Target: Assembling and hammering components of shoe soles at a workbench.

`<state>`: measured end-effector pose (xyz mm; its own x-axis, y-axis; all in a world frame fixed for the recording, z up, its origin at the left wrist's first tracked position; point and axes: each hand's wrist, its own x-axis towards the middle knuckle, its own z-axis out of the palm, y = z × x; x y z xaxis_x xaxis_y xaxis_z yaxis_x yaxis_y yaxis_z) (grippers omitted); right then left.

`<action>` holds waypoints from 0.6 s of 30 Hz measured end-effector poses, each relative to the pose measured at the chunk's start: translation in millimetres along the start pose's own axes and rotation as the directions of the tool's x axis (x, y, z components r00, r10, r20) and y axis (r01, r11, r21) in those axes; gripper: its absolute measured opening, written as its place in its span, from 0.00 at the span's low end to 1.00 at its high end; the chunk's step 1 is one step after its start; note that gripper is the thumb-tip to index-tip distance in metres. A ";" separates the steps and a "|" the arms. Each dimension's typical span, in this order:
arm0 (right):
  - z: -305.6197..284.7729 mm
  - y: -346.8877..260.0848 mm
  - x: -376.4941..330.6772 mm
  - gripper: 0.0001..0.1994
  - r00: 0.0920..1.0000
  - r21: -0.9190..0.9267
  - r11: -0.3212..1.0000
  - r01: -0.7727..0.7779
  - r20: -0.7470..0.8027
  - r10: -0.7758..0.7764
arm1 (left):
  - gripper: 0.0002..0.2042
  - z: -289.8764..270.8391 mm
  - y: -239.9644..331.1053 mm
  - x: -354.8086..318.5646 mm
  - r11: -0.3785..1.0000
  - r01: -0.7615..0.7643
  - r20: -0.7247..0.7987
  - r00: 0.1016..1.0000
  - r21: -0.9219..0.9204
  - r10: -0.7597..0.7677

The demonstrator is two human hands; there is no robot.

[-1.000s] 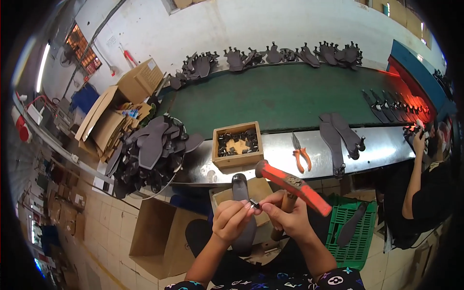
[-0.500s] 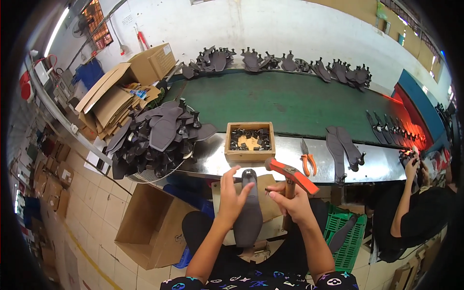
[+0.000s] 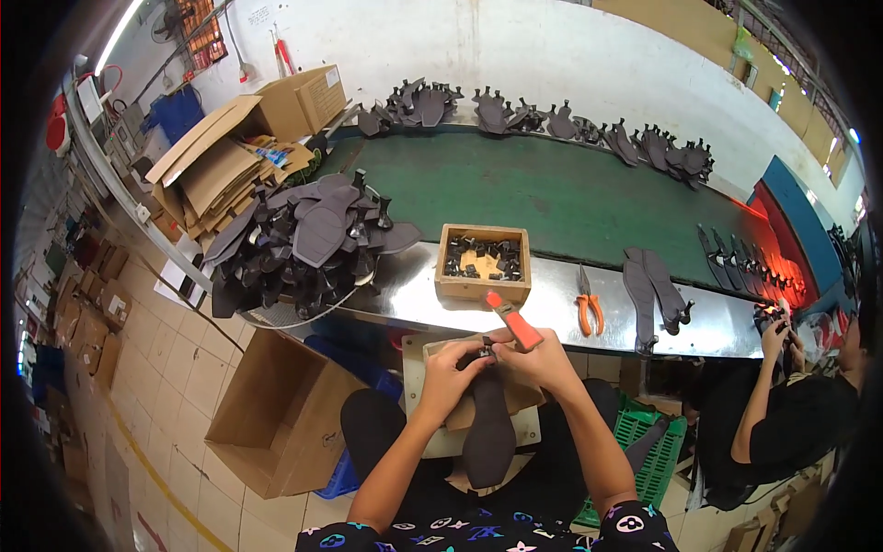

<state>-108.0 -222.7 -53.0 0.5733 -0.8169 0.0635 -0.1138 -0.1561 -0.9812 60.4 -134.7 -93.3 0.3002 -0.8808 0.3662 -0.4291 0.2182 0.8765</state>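
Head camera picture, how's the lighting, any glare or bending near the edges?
Head view: even, bright light; the steel bench edge shows soft glare; a red glow tints the right end of the green belt; straight edges bow toward the black fisheye rim; the hands look sharp.

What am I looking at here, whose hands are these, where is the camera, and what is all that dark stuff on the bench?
The picture comes from a wide fisheye camera worn on a person's head, looking down, so straight edges bend. The two bare arms from the bottom edge are that person's own. The left hand and right hand meet at the top of a dark sole-shaped piece; the right hand also holds an orange-handled tool. On the steel bench lie a wooden box of small dark parts, orange pliers and a pile of dark pieces. Behind runs a green belt. Another person works at the right.
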 end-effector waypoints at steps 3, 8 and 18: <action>1.7 1.7 -0.4 0.10 0.996 -0.094 0.993 0.078 0.055 -0.073 | 0.14 -3.0 0.2 -2.1 1.000 0.009 0.013 1.000 -0.001 -0.009; -0.2 0.3 -2.2 0.13 0.962 -0.300 0.916 0.266 0.142 -0.233 | 0.15 -3.9 -2.6 -1.9 0.998 0.057 0.039 0.998 -0.033 -0.056; 6.7 -44.6 -30.9 0.13 0.987 -0.382 0.910 0.160 0.049 -0.153 | 0.17 -12.9 -12.2 8.3 0.984 0.126 0.208 0.973 -0.125 -0.098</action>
<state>-115.2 -186.7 -12.5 0.6230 -0.7553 0.2034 -0.3217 -0.4844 -0.8135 79.2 -139.2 -96.9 0.1568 -0.9660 0.2054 -0.2780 0.1564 0.9478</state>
